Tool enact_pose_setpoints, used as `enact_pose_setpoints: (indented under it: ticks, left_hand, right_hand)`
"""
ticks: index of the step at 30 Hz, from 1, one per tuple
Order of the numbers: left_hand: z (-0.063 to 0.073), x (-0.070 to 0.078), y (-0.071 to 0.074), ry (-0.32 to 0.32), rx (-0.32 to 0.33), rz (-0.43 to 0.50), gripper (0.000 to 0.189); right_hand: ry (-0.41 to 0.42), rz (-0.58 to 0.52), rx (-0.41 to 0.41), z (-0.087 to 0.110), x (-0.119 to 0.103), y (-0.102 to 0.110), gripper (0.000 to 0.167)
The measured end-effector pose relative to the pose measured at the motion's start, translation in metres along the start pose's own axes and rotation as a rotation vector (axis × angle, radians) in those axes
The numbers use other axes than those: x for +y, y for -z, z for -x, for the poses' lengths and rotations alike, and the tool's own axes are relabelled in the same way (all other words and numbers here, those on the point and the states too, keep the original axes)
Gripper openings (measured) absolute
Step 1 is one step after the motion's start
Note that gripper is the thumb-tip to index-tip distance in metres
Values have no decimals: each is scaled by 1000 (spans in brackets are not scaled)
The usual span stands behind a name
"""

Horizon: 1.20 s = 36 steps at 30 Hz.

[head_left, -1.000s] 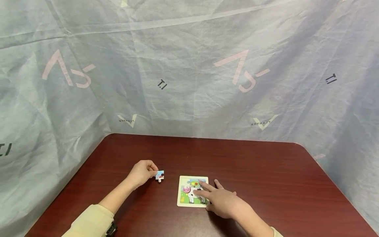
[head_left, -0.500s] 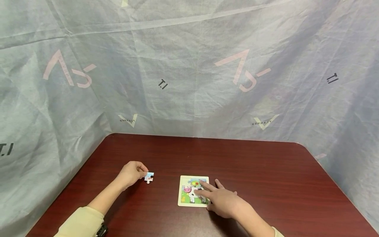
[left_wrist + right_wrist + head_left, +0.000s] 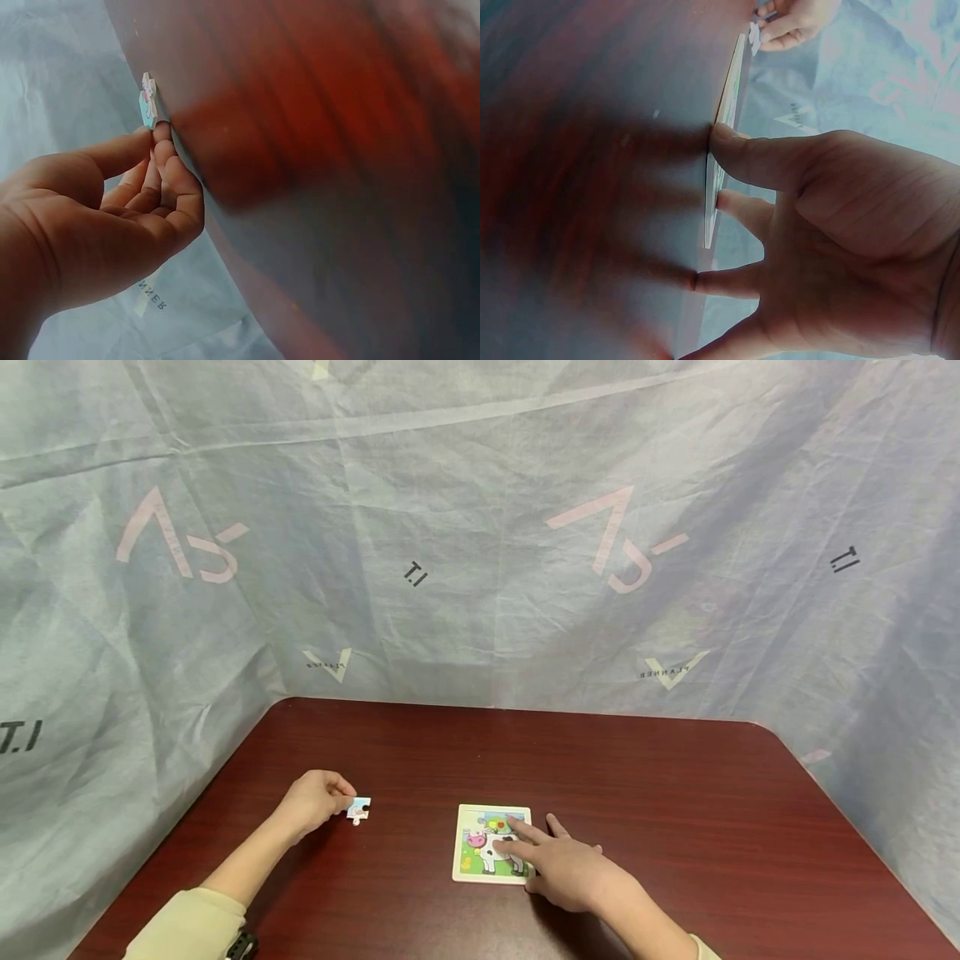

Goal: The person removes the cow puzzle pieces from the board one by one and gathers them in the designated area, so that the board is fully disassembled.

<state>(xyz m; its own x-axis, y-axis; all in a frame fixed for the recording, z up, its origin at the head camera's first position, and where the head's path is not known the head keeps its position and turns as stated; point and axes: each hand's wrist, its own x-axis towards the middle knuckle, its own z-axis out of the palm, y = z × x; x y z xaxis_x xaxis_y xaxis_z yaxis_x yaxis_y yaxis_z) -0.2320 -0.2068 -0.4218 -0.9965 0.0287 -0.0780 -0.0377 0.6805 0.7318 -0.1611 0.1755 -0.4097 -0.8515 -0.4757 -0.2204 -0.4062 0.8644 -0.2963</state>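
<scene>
Between thumb and fingers, my left hand (image 3: pixel 311 802) pinches a light-blue jigsaw piece (image 3: pixel 358 808) by its edge, left of the puzzle board. In the left wrist view the piece (image 3: pixel 148 101) sticks out beyond the fingertips. The square cow puzzle (image 3: pixel 480 852) lies flat in a pale frame on the table, its upper left corner showing bare pale backing. My right hand (image 3: pixel 570 868) spreads its fingers over the right side of the puzzle. In the right wrist view, the thumb touches the frame edge (image 3: pixel 739 60), while other fingers reach down to the tabletop.
The dark red wooden table (image 3: pixel 637 777) has rounded far corners. A grey fabric sheet (image 3: pixel 480 527) with printed letters hangs around its back and sides.
My left hand has moved left with the jigsaw piece, away from the puzzle board. The right hand stays on the board.
</scene>
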Motion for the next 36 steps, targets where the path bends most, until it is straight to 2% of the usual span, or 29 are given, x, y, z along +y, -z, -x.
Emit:
enact_pose_setpoints:
  ticks: [9, 23, 36]
  left_hand:
    - [2, -3, 5, 18, 10, 25, 4]
    - [1, -5, 6, 32, 23, -3, 3]
    - [2, -3, 6, 49, 11, -20, 4]
  right_hand:
    - [12, 4, 13, 1, -1, -1, 59]
    - [13, 5, 15, 1, -2, 1, 58]
    - [12, 11, 12, 1, -2, 1, 59]
